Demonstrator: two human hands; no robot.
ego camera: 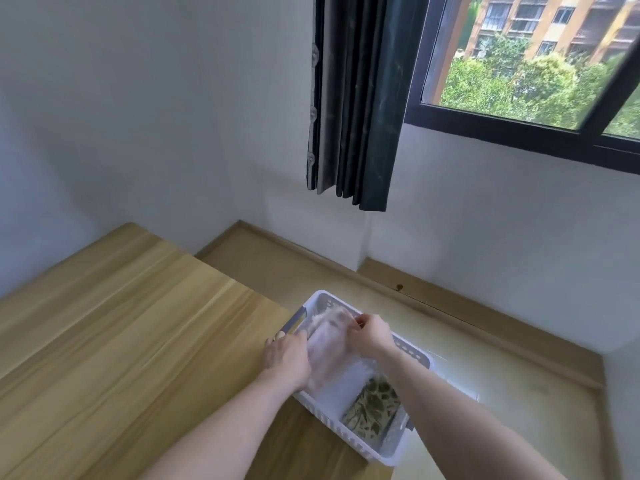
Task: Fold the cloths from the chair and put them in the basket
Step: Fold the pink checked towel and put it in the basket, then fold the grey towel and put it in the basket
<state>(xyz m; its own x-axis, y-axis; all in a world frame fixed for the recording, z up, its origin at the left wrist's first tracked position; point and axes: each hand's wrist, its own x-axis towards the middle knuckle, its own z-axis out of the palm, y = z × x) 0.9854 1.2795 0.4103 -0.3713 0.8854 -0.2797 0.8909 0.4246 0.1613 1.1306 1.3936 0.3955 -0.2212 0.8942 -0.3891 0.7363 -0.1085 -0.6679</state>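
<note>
Both our hands are down in the white basket (412, 355), at about five o'clock in the view. Our left hand (287, 355) presses along the left side of a pale folded cloth (325, 344), fingers tucked between cloth and basket wall; whether they curl round it we cannot tell. Our right hand (370, 332) pinches the cloth's far top edge, fingers curled on it.

Largest around us is the wooden table (121, 341), from seven to nine o'clock; the basket sits at its right corner, partly over the floor (485, 393). A dark curtain (356, 98) hangs at twelve, a window (540, 57) at one to two o'clock.

The cloth looks soft, light and limp, likely to unfold if let go carelessly, so we judge holding both sides of the folded bundle best. A green patterned cloth (372, 407) already stands in the near end, touching the pale one. The basket's walls crowd our fingers. No chair shows.
</note>
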